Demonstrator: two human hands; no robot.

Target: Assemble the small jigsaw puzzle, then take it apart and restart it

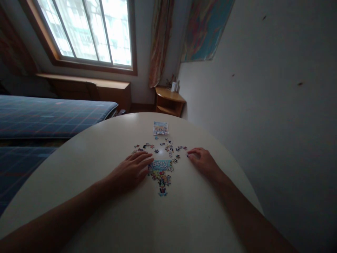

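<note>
A partly joined jigsaw puzzle (161, 166) lies flat on the white round table, blue with pale lettering along its top and a narrow strip of pieces running down toward me. My left hand (136, 168) rests palm down at its left edge, fingers stretched out. Across from it, my right hand (204, 161) pinches a small puzzle piece (187, 155) between thumb and fingertips at the table surface. Loose puzzle pieces (170, 148) are scattered in an arc above the joined part. Several more are partly covered by my left fingers.
A small printed picture packet (160, 128) lies at the far side of the table (110, 137). A bed with a plaid mattress (52, 116) stands to the left. Behind the table are a wooden corner shelf (170, 95) and a window. The wall is close on the right.
</note>
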